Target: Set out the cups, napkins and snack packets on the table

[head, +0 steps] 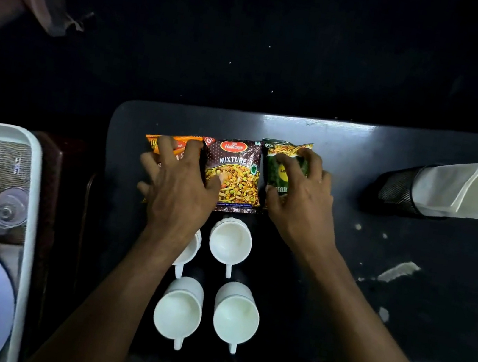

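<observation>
On the dark table three snack packets lie in a row. The left hand lies spread over the orange packet at 9 o'clock of the brown packet; its fingers are splayed and pressing down rather than pinching. The right hand rests on the green packet at 3 o'clock of the brown one, fingers curled on its top and thumb at its near edge; whether it truly pinches the packet cannot be told.

Four white cups stand at 6 o'clock of the packets in two pairs, handles toward the person, and the far-left one is partly hidden by the left wrist. The napkins sit in a mesh holder lying on its side, well apart at 3 o'clock. A white tray holding a glass lies off the table at 9 o'clock.

The step in hand looks like squaring up the row. To do it well, both outer packets should slide inward with flat, light pressure until their edges just meet the brown one, top edges in line. Pressing hard would crush the contents. The left wrist should stay raised to clear the cup beneath it.
</observation>
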